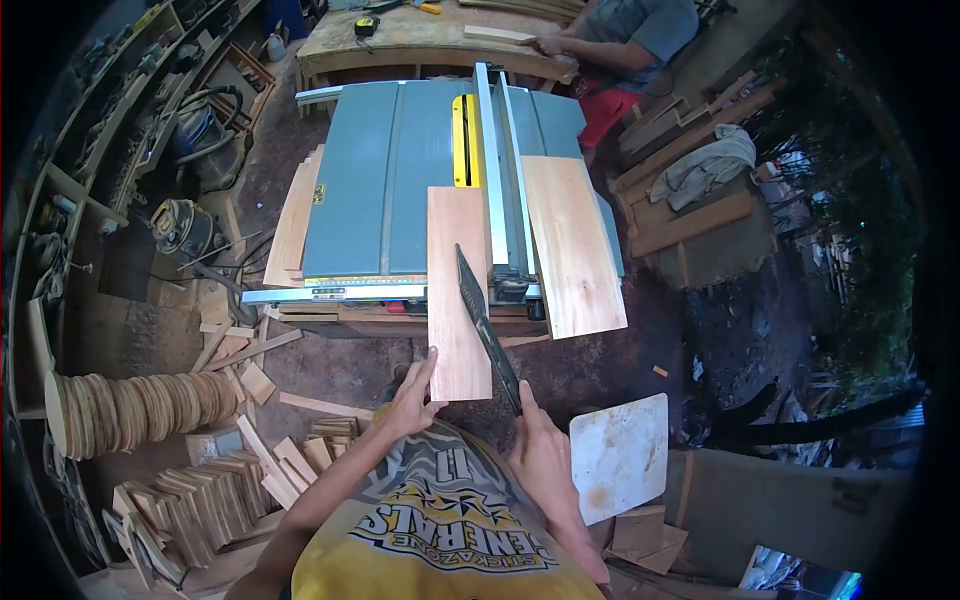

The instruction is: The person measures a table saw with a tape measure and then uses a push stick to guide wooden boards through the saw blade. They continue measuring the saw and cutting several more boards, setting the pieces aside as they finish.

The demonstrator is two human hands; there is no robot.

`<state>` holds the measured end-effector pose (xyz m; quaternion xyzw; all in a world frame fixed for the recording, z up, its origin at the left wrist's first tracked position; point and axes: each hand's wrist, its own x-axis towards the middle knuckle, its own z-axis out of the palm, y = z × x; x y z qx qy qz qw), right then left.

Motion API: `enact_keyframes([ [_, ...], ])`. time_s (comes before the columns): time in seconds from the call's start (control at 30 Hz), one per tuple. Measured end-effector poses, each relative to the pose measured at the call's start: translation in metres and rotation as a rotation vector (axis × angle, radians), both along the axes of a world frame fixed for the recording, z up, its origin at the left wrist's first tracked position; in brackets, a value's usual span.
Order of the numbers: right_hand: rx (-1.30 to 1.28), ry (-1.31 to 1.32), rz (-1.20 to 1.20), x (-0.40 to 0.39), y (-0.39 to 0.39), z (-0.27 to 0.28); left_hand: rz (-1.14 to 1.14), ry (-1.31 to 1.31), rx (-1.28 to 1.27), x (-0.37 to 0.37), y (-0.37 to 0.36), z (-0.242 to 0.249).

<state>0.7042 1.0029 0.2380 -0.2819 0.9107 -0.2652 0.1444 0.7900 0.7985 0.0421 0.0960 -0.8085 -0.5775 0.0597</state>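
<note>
A wooden board [460, 340] lies on the blue-grey table saw [360, 180], its near end sticking out over the front edge towards me. My left hand [410, 398] grips the board's near left edge, thumb on top. In my right hand [537, 435] is a black push stick [483, 325], its tip lying over the board. The board's far end is at the yellow blade insert [464, 140], against or close beside the metal rip fence [503, 170]. A second, wider board [575, 245] rests on the saw to the right of the fence.
Behind the saw, another person [640, 45] handles a wood strip on a workbench [420, 40]. Round wooden discs [150, 405] and stacked offcuts [190, 505] lie at left. A shop vacuum [187, 228] stands beyond them. A white panel [620, 455] is at my right.
</note>
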Motion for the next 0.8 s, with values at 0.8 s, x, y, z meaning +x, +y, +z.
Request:
enact_keyframes([
  [0.8,-0.081,-0.080,-0.062,-0.019,-0.001,0.002,0.014,-0.048,-0.133,-0.063,-0.046,0.020],
])
